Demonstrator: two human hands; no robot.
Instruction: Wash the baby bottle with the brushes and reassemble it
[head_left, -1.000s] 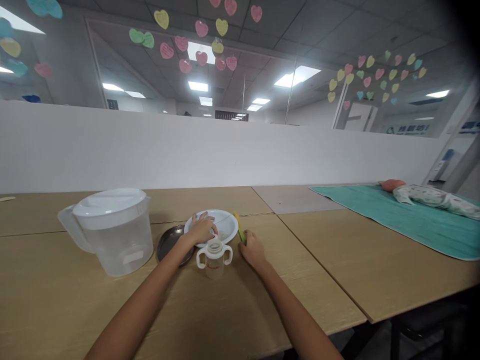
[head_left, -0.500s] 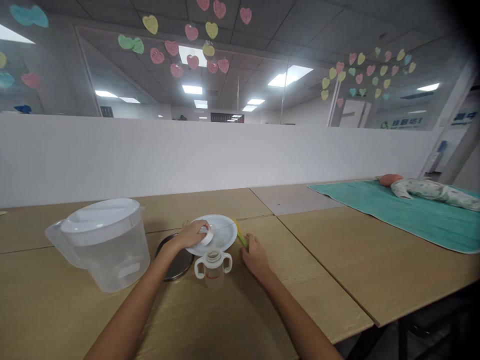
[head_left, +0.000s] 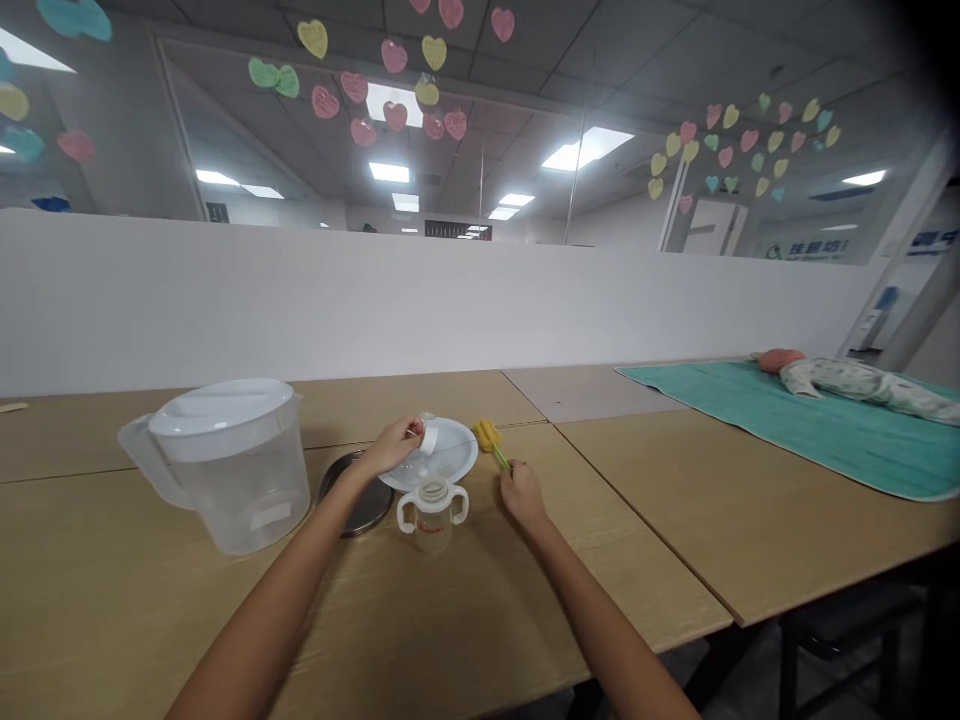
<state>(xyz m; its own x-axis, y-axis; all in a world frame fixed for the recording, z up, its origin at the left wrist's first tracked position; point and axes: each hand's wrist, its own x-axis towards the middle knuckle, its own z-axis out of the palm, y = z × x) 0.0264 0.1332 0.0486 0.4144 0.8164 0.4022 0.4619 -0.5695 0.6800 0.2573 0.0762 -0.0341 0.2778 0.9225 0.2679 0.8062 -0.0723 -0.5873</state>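
My left hand [head_left: 397, 445] grips a white bottle collar [head_left: 429, 438] over the white plate [head_left: 459, 467]. A small clear piece shows beside the collar, too indistinct to name. In my right hand [head_left: 523, 492] is the green handle of a bottle brush [head_left: 487, 434], its yellow sponge head pointing away from me just right of the plate. Between my forearms a clear baby bottle [head_left: 433, 525] with two white side handles stands upright on the table, its mouth uncovered. A round dark metal tray [head_left: 367, 515] lies partly behind my left forearm.
A large clear pitcher [head_left: 251, 500] with a white lid stands on the left. To the far right, a doll [head_left: 847, 378] in patterned clothes lies on a green towel [head_left: 690, 400]. A low white wall [head_left: 375, 310] borders the table's back. A dark stool [head_left: 847, 620] is below the right edge.
My left hand has lifted and tilted the white collar above the plate. My right hand has drawn the brush a little right, away from the plate's rim, so its sponge head shows fully.
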